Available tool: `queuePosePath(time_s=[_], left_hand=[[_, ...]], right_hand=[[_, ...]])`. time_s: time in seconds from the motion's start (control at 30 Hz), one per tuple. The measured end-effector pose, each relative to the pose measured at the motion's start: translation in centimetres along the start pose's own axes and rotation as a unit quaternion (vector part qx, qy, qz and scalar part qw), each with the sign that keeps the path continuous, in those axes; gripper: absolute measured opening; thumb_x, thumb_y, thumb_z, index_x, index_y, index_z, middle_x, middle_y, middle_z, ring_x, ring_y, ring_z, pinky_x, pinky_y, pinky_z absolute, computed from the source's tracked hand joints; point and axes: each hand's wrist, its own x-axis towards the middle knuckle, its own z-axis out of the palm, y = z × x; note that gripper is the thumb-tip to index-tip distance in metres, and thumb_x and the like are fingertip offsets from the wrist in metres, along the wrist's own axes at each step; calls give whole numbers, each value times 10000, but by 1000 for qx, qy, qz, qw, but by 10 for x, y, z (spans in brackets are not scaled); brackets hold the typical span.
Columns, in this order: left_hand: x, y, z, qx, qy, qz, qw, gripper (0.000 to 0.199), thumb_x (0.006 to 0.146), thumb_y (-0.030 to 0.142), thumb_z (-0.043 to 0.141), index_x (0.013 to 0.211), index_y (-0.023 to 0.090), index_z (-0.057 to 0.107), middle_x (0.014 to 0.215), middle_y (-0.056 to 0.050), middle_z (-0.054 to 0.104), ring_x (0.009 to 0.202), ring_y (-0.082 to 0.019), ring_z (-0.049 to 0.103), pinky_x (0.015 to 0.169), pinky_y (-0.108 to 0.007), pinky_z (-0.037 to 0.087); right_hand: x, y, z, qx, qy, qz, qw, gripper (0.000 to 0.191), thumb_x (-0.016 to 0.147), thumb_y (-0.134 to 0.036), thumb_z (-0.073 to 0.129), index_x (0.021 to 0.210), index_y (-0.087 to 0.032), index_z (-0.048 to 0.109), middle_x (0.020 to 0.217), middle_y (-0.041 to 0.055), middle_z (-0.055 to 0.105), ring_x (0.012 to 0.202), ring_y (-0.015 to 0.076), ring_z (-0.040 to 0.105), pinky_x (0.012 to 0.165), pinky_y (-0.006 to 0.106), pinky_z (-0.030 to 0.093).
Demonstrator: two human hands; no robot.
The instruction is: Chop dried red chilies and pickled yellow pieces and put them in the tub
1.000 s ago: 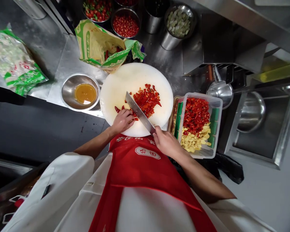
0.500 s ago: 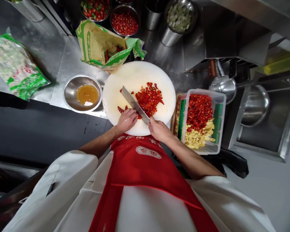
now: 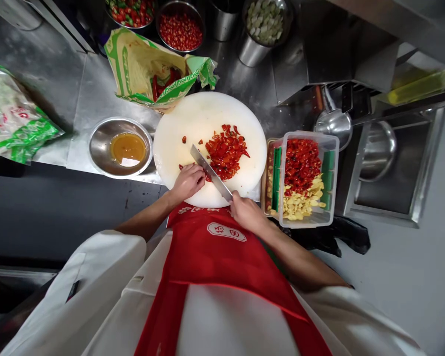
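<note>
The round white cutting board (image 3: 207, 111) sits at the near edge of the steel table (image 3: 83, 106), its near rim close against the red apron (image 3: 196, 257). The chopped red chillies (image 3: 227, 152) lie heaped right of the board's middle, well inside the rim, with a broad band of white surface beyond them and another strip toward the right edge. The right hand (image 3: 246, 211) has its grip clamped on the handle of the knife (image 3: 212, 174), just over the board's near right rim; the blade slants away and leftward, passing between the heap and the left hand (image 3: 188, 181). That hand comes in over the near left rim, fingers bent and drawn together on chilli pieces (image 3: 181, 167), which peep out beside them and are mostly hidden; the knuckles are right by the blade. Two loose bits lie past the blade tip, on the open far left part of the board. Around the rim, room is tighter: a steel bowl (image 3: 96, 148) with amber liquid stands just beside the left edge, an open green and yellow bag (image 3: 128, 79) crowds the far left edge, and a clear plastic container (image 3: 335, 173) stands close by on the right. Straight beyond the far right rim, a stretch of dark steel reaches to a steel pot (image 3: 252, 52).
</note>
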Motion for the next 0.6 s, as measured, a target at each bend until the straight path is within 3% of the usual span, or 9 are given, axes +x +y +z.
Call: queuePosePath(time_s=[0.17,0.27,0.4,0.5,0.6], left_hand=[[-3,-1,-7,-15,-22,20,999,199,937,251,504,924,185,691,1041,-65,685,977,-220,593,897,-397,464],[-6,-10,-25,-31,-49,43,997,206,909,218,503,994,206,691,1144,-54,667,1062,-215,588,978,-407,447],[-5,-30,-50,-5,-104,118,988,305,837,205,546,1116,224,667,1310,-68,586,1197,-240,537,1119,-465,334],[-3,-39,-59,34,-133,142,980,260,877,279,566,1106,224,674,1178,-82,632,1103,-249,565,1030,-456,382],[-7,-40,-57,62,-118,126,983,224,935,360,541,1024,219,691,989,-71,659,957,-233,581,910,-430,417]], right_hand=[[34,-8,-4,12,38,-13,999,273,1016,-274,321,1220,-143,446,1006,167,720,901,280,691,705,310,403],[31,2,-6,4,56,-12,998,276,1019,-306,323,1210,-161,459,1011,155,722,900,283,685,706,310,397],[14,11,-1,2,84,1,996,263,1016,-314,323,1174,-170,475,973,132,728,861,272,678,668,300,370],[2,11,2,5,104,14,995,257,1014,-325,330,1153,-172,484,919,116,728,809,266,674,640,297,344],[-7,7,5,20,115,30,993,257,1016,-330,333,1147,-171,486,896,106,728,783,259,670,632,294,332]])
